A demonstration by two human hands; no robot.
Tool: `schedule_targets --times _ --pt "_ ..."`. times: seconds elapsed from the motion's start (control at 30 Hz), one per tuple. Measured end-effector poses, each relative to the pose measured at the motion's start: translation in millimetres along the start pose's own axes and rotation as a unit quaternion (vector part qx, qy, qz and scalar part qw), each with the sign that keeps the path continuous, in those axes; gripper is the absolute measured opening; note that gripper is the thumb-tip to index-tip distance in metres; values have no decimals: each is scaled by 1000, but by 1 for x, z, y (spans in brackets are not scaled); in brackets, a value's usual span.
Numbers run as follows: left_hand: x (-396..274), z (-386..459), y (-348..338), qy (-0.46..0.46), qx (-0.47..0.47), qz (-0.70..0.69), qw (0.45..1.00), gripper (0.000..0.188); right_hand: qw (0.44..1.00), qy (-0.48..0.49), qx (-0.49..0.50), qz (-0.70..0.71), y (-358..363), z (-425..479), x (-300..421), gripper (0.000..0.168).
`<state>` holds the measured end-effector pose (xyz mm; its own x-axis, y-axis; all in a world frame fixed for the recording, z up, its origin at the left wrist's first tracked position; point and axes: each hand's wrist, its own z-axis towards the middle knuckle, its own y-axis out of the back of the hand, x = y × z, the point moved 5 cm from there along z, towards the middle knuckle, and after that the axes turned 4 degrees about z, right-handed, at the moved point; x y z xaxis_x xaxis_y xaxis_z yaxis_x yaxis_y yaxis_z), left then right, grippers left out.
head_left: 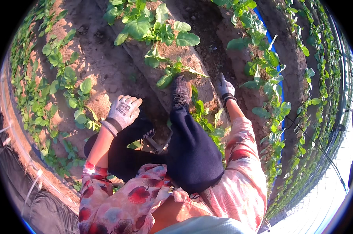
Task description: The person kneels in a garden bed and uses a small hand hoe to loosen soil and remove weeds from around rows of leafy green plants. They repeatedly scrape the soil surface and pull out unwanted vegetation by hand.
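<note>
My left hand [124, 111], in a pale knit work glove with dark print, hovers over my bent left leg, its fingers loosely curled; whether it holds anything is hard to see. My right hand [225, 87], gloved alike, reaches down to the dark soil of the furrow [213, 55], a finger stretched forward. Its palm side is hidden. Between the hands my dark laced shoe [180, 92] rests on the raised soil bed, touching a small leafy plant [171, 73]. Larger leafy plants [157, 27] grow farther up that bed, and more leaves [204, 115] stand beside my right ankle.
Leafy rows run on the left [62, 67] and right [267, 67]. A blue hose or pipe [282, 117] follows the right row. Thin dark stems or cords [319, 149] cross farther right, near netting and a bright sheet [313, 201]. Dark sheeting [47, 210] lies lower left.
</note>
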<state>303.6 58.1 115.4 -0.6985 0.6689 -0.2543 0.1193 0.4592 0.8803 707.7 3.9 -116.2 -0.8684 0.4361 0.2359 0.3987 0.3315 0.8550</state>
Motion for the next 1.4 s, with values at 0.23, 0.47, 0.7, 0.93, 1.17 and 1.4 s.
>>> schedule_targets --times 0.23,0.47,0.7,0.93,1.17,1.4 --pt "-17 7 12 -37 -31 -28 998 35 999 7 -15 -33 -5 -25 -13 49" --pt "-9 7 -3 -24 -18 -6 1000 34 997 -15 -72 22 31 78 58 41" --pt "-6 11 -6 6 65 21 998 40 992 -34 -111 53 78 143 140 40" --pt "-2 6 -10 19 48 -7 999 39 999 -43 15 11 34 105 109 41" --pt "-2 6 -4 8 24 -6 1000 36 999 -18 30 -14 8 16 22 51" --pt "-12 3 4 -17 1 -16 1000 35 994 -91 21 53 -5 -59 -42 46"
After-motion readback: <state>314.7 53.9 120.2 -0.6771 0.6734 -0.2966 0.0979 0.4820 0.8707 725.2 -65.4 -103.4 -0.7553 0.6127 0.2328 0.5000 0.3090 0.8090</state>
